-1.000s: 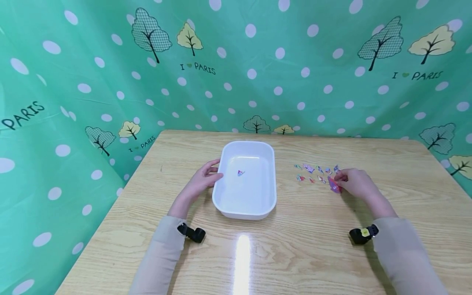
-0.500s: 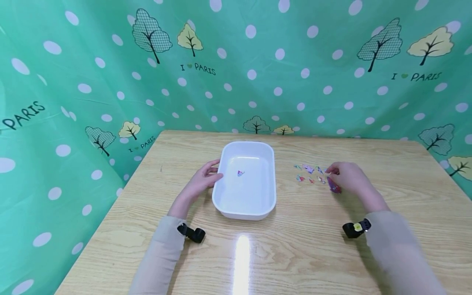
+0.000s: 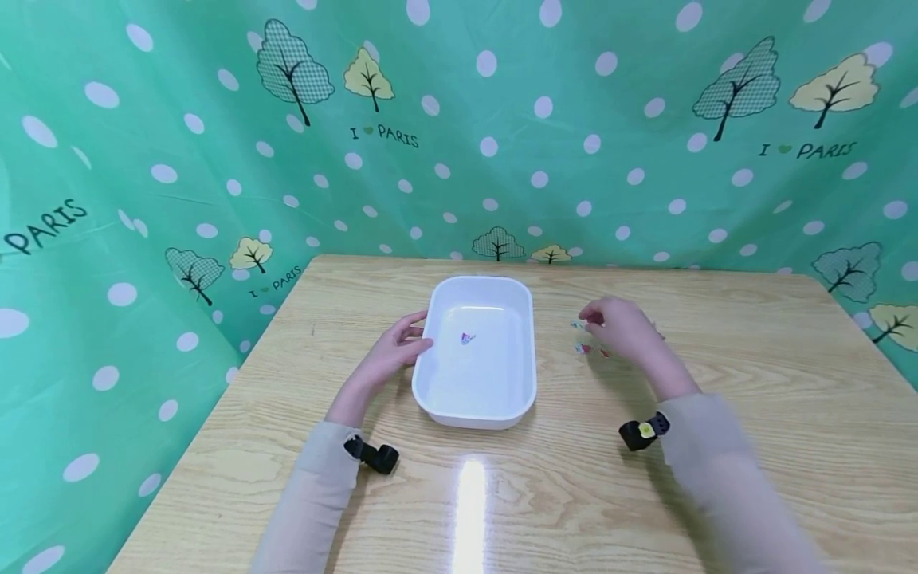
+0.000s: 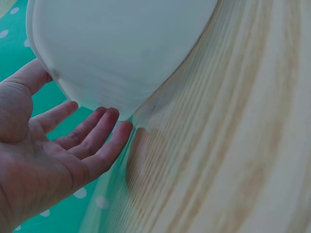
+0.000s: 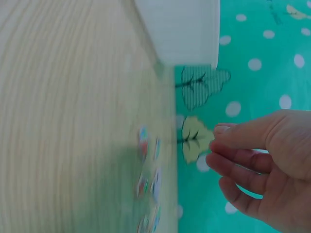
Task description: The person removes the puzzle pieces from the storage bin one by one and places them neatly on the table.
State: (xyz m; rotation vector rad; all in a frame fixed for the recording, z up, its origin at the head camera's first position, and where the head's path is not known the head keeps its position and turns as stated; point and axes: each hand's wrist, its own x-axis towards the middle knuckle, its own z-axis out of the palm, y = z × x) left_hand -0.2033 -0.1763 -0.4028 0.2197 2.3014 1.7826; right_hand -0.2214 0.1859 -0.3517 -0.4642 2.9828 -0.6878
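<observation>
A white rectangular plastic tub (image 3: pixel 473 391) stands on the table; one small colourful cutout, perhaps a sticker (image 3: pixel 468 339), lies inside. My left hand (image 3: pixel 393 351) holds the tub's left side, thumb at the rim and curved fingers along the outer wall (image 4: pixel 97 92). To the tub's right, my right hand (image 3: pixel 624 328) hovers above several small colourful cutouts (image 3: pixel 582 348), its thumb and forefinger tips together (image 5: pixel 218 138). Whether something thin sits between those tips is not visible. Two rows of cutouts (image 5: pixel 142 187) appear in the right wrist view; my hand covers part of them in the head view.
The wooden table (image 3: pixel 545 494) has a bright light reflection (image 3: pixel 471 510) near the front. Behind and to the left hangs a green dotted curtain (image 3: pixel 430 191) with printed trees. Each wrist carries a black camera (image 3: pixel 376 456) on a strap.
My right hand has moved left from beside the purple piece to above the left end of the cutouts. The purple piece is now out of sight behind my arm. The left hand stays put.
</observation>
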